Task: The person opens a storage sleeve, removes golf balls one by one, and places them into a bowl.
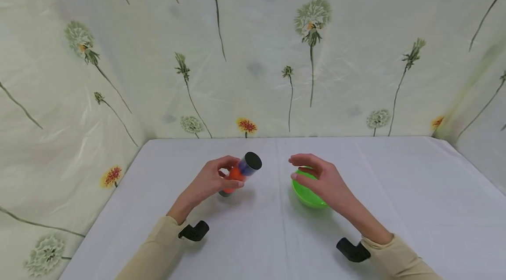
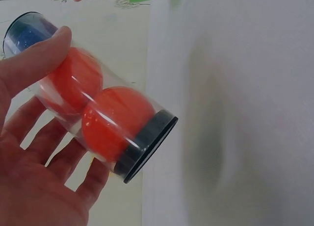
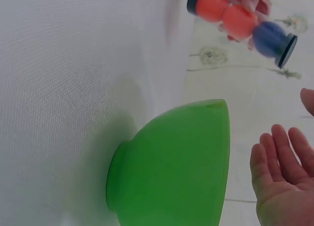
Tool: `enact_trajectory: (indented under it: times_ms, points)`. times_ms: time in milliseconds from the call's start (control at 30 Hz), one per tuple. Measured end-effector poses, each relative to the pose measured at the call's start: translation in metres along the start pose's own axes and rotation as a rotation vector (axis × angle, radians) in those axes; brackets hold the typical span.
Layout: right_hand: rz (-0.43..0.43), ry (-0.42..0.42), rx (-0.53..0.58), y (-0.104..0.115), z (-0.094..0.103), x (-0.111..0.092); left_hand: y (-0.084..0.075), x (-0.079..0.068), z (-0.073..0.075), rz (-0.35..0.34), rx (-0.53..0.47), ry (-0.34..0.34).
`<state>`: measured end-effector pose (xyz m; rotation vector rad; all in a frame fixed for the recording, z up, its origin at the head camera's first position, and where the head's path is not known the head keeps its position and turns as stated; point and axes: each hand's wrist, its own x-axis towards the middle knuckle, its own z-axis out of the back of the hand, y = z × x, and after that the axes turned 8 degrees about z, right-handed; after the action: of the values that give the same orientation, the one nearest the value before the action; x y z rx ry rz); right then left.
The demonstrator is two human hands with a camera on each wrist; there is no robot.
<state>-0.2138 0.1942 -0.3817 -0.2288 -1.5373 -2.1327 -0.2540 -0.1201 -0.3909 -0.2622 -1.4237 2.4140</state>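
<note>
My left hand (image 1: 213,179) grips a clear plastic tube (image 1: 239,173) with black end caps, tilted above the table. Inside are two orange balls (image 2: 119,119) and a blue ball (image 3: 270,38), the blue one at the raised end. Thumb on one side and fingers on the other clasp the tube in the left wrist view. A bright green bowl (image 1: 308,194) stands upright on the table to the right. Over its rim hovers my right hand (image 1: 322,179), fingers loosely bent and nothing in them; it hides part of the bowl.
A white cloth covers the table (image 1: 261,236). Behind and at the sides hangs a pale curtain (image 1: 253,86) printed with dandelions. Each sleeve cuff carries a black wrist device, one on the left (image 1: 194,230) and one on the right (image 1: 353,250).
</note>
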Motion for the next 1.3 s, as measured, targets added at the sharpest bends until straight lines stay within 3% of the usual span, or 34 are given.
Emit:
enact_trajectory:
  times_ms: [800, 1067, 1300]
  points:
    - [0.014, 0.051, 0.026, 0.001, -0.013, 0.009, -0.014, 0.003, -0.005, 0.021, 0.107, 0.008]
    - [-0.006, 0.084, 0.007, 0.002, -0.017, 0.009, -0.019, 0.002, -0.007, -0.002, 0.169, 0.023]
    - [-0.025, 0.118, -0.006, 0.001, -0.023, 0.008, -0.021, 0.001, -0.009, -0.03, 0.158, 0.064]
